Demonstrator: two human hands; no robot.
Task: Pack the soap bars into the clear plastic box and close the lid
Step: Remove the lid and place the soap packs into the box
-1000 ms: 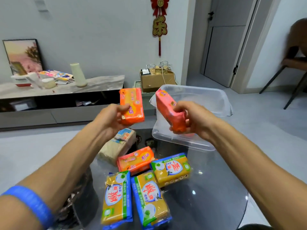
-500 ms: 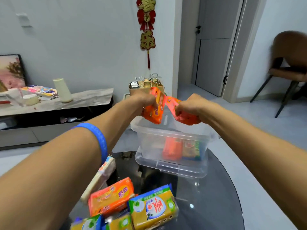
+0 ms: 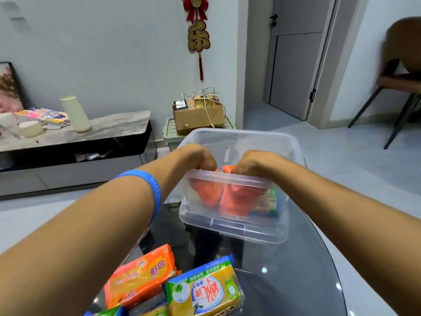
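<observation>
The clear plastic box (image 3: pixel 230 226) stands open on the dark glass table, with no lid in sight. Both my hands reach down into it from the near side. My left hand (image 3: pixel 197 157) grips an orange soap bar (image 3: pixel 208 193), seen through the box wall. My right hand (image 3: pixel 256 161) grips a second orange soap bar (image 3: pixel 237 199) beside it. Another bar with a green and yellow wrapper (image 3: pixel 272 202) lies inside at the right end. On the table near me lie an orange bar (image 3: pixel 141 278) and a yellow-and-blue bar (image 3: pixel 205 290).
The round glass table (image 3: pixel 296 270) ends close to the box on the right. Behind the box are a green crate with a cardboard box (image 3: pixel 198 116), a low TV cabinet (image 3: pixel 75 142) at left, and a chair (image 3: pixel 401 83) at far right.
Both hands, each with an orange soap bar, moved forward and down from above the table into the box. The view shifted toward the box.
</observation>
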